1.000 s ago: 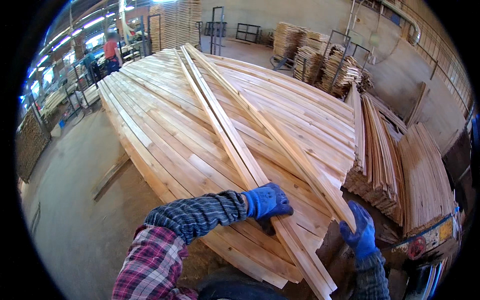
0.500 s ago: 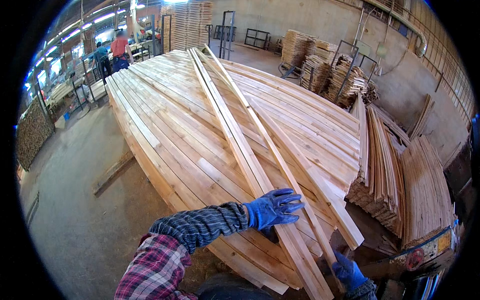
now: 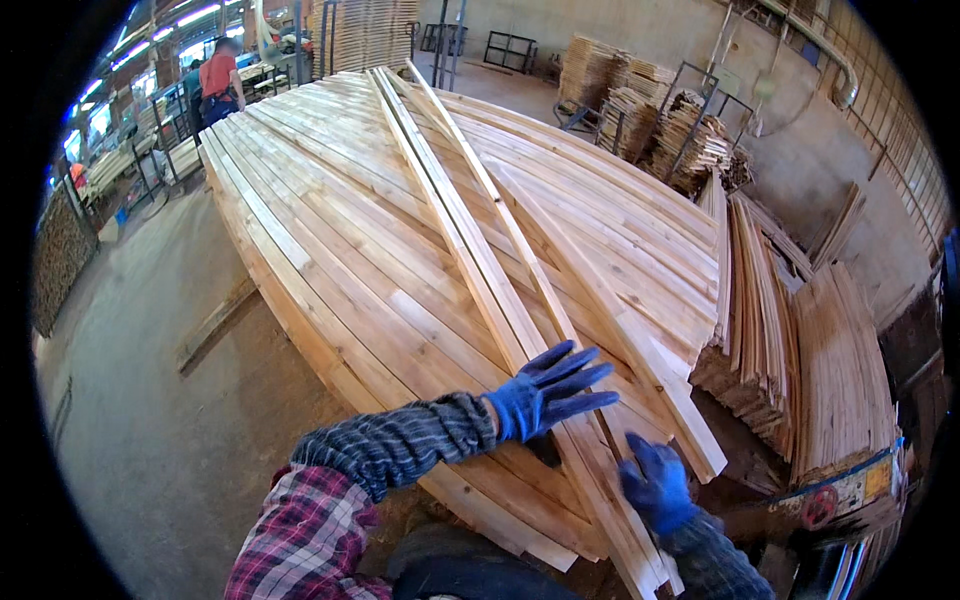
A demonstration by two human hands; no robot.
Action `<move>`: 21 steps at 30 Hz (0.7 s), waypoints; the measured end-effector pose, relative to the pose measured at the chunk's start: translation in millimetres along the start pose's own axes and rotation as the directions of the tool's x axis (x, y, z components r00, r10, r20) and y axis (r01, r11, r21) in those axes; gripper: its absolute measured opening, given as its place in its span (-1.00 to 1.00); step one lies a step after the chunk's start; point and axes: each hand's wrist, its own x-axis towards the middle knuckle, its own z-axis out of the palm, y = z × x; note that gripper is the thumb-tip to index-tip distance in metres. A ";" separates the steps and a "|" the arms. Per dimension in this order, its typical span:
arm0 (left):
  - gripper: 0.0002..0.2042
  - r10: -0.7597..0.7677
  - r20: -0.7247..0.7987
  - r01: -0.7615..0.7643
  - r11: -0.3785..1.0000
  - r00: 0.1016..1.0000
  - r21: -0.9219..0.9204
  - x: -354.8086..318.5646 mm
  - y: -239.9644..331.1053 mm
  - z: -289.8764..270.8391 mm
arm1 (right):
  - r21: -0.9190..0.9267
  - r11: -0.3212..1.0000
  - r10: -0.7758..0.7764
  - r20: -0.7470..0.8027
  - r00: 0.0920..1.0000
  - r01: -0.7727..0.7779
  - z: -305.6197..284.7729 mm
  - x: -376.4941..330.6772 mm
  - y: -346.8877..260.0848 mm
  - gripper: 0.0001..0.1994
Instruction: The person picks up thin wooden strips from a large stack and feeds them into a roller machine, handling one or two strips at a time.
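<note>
A bundle of long, narrow wooden boards (image 3: 458, 240) lies slantwise over a wide layer of planks (image 3: 350, 270), its near end jutting past the layer's near edge. My left hand (image 3: 545, 392), in a blue glove, rests across these boards with its fingers spread. A thinner strip (image 3: 525, 260) runs along their right side and passes under the left fingertips. Beside its near end is my right hand (image 3: 658, 485), also blue-gloved, its fingers apart and against the wood's right side. Farther right, another thick board (image 3: 620, 320) lies at a slant, apart from both hands.
Stacked thin boards (image 3: 845, 360) stand at the right, near a metal frame with a red handwheel (image 3: 820, 507). Tall lumber piles (image 3: 365, 40) rise at the back. A person in a red shirt (image 3: 217, 78) stands far left. A loose beam (image 3: 218, 325) lies on the floor.
My right hand has let go of the strip's near end and moved up and left along it. The strip now lies closer against the boards. My left fingers have spread wider.
</note>
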 end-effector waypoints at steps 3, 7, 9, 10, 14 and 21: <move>-0.18 -0.433 -0.022 0.433 0.901 0.901 0.012 -16.2 29.2 -8.0 | -0.062 0.991 -0.131 -0.206 0.970 0.121 52.2 88.7 9.7 -0.50; 0.34 -0.813 0.160 0.823 0.567 0.560 0.002 -25.2 55.0 -30.3 | 0.058 0.998 -0.026 -0.204 0.979 0.039 90.8 199.9 5.0 -0.52; 0.34 -0.805 0.201 0.829 0.547 0.558 -0.112 -26.3 53.1 -19.3 | 0.050 0.998 -0.021 -0.247 0.969 0.035 102.9 229.1 14.3 -0.57; 0.34 -0.811 0.218 0.840 0.520 0.543 -0.159 -31.4 52.6 -18.0 | 0.056 0.997 -0.031 -0.258 0.966 0.047 107.6 240.0 8.6 -0.59; 0.33 -0.792 0.259 0.833 0.536 0.553 -0.139 -38.1 52.3 -22.5 | 0.098 0.987 -0.108 -0.186 0.977 0.127 111.0 234.7 -4.8 -0.70; 0.33 -0.784 0.315 0.843 0.520 0.535 -0.136 -30.8 48.0 -29.7 | 0.201 0.974 -0.087 -0.113 0.990 0.109 106.4 239.4 -27.4 -0.55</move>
